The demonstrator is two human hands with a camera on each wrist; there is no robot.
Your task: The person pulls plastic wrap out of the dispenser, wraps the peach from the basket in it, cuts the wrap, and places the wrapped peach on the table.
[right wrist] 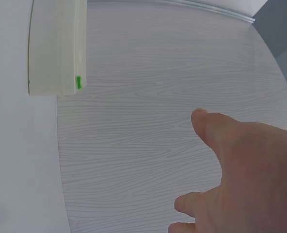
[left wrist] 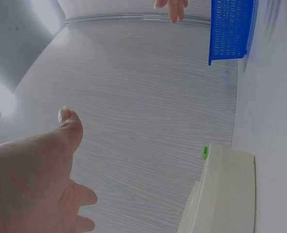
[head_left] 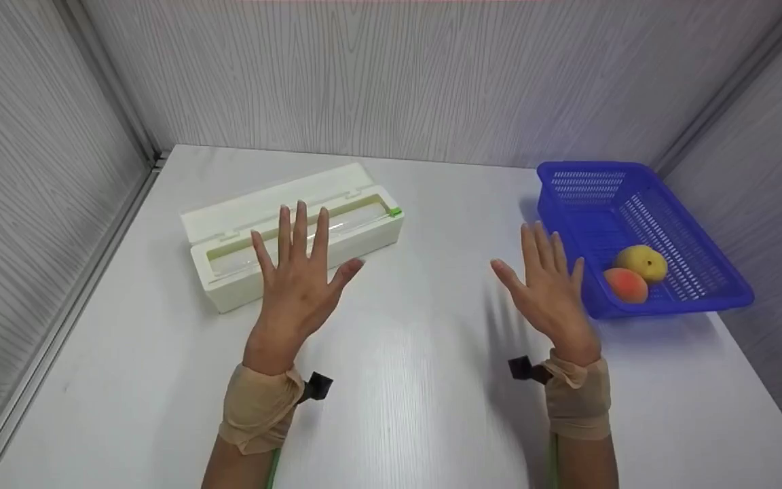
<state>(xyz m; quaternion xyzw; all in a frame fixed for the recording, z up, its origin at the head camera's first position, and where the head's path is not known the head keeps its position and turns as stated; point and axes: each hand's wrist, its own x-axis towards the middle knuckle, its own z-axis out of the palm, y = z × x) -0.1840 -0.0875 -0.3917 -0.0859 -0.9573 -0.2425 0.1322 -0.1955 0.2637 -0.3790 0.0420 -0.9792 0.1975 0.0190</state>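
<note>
Evidently, the left hand is held with fingers straight and spread, its back toward the head camera; the right hand, well to its right, matches this pose. Beyond the left hand's fingers, partly hidden by them, lies a long cream-white rectangular box, lid folded back, with a green tab at its right end. Just right of the right hand stands a blue perforated plastic basket containing a round yellow fruit and a red-blushed, peach-like fruit.

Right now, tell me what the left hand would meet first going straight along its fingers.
Likely the open white box: the left hand points across it in the head view, though it might pass above.
</note>
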